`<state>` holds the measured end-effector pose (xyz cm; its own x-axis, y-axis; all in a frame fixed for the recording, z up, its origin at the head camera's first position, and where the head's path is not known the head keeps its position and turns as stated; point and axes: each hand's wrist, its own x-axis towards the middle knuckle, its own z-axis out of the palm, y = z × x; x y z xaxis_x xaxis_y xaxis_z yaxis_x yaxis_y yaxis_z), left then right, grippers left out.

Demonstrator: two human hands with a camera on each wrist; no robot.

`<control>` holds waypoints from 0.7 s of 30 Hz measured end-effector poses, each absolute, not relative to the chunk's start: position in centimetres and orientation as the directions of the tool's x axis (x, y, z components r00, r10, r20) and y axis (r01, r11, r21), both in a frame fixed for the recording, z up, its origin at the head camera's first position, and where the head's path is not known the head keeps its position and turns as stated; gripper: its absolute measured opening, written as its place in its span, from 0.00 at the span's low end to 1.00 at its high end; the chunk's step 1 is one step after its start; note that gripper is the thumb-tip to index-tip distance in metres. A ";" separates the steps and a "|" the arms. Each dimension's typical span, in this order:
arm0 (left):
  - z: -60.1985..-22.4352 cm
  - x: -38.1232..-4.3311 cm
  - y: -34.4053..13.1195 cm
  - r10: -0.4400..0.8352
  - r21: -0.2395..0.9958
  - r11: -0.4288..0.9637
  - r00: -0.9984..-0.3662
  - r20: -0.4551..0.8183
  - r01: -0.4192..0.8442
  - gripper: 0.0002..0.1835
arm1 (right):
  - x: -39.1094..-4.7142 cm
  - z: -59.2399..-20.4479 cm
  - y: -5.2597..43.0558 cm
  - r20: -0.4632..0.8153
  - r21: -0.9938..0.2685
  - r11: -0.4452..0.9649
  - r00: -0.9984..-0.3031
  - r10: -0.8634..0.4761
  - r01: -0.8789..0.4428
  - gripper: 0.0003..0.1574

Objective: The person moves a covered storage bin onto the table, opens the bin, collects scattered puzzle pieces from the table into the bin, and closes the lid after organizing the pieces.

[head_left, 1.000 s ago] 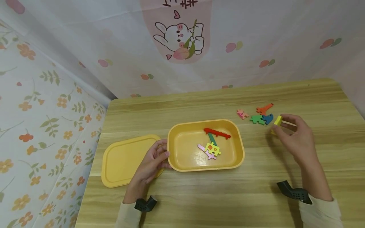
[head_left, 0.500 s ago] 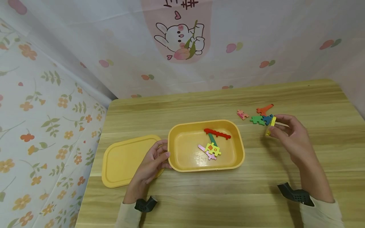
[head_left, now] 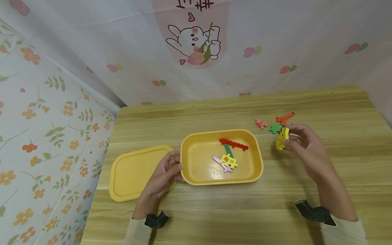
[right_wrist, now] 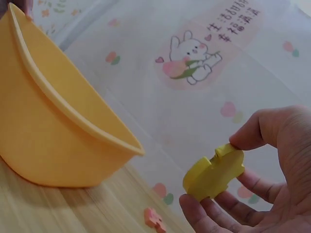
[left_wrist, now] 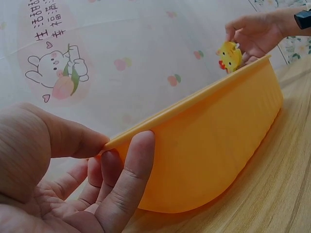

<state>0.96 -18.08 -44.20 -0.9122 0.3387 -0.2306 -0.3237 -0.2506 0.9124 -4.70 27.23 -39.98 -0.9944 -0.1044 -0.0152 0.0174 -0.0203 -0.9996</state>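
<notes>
My left hand (head_left: 164, 173) grips the left end of a yellow plastic box (head_left: 190, 149), thumb and fingers on its rim, as the left wrist view shows closely. In the box lie a red bar-like puzzle piece (head_left: 233, 143), a dark green strip (head_left: 228, 149), a yellow puzzle piece (head_left: 228, 161) and a pink one (head_left: 217, 159). To the right of the box, my right hand (head_left: 309, 146) pinches a yellow animal-shaped puzzle piece (head_left: 282, 139) above the table. Its printed face and red crest show in the left wrist view; the plain back shows in the right wrist view.
Beyond my right hand lie an orange puzzle piece (head_left: 284, 118), a green one (head_left: 275, 129) and a mostly hidden blue one. A salmon-pink piece (head_left: 261, 124) is nearer the box. The yellow lid (head_left: 131, 173) lies flat at the left, partly beneath my left hand. Printed curtains border the wooden table (head_left: 214, 217).
My right hand has moved left with the yellow puzzle piece, which has turned so that its printed face shows. It now covers much of the blue piece. The left hand and box stay put.
</notes>
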 end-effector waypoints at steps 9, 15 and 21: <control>-44.3 1.0 -18.1 0.348 0.911 -0.267 -0.913 -0.214 -0.315 0.26 | -4.4 -39.9 25.9 -0.023 -1.000 0.011 -0.983 -0.180 0.021 0.23; -44.4 0.9 -18.1 0.355 0.911 -0.269 -0.912 -0.206 -0.311 0.26 | -4.2 -39.6 25.3 0.000 -1.000 -0.001 -0.978 -0.210 0.000 0.23; -44.5 0.9 -18.1 0.344 0.914 -0.252 -0.912 -0.223 -0.318 0.26 | -4.0 -39.4 24.6 0.006 -1.000 -0.002 -0.974 -0.226 -0.006 0.23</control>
<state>0.86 -18.14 -44.50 -0.9122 0.3441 -0.2226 -0.3180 -0.2516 0.9141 -4.03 24.56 -39.37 -0.9741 -0.2262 0.0063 -0.0061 -0.0017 -1.0000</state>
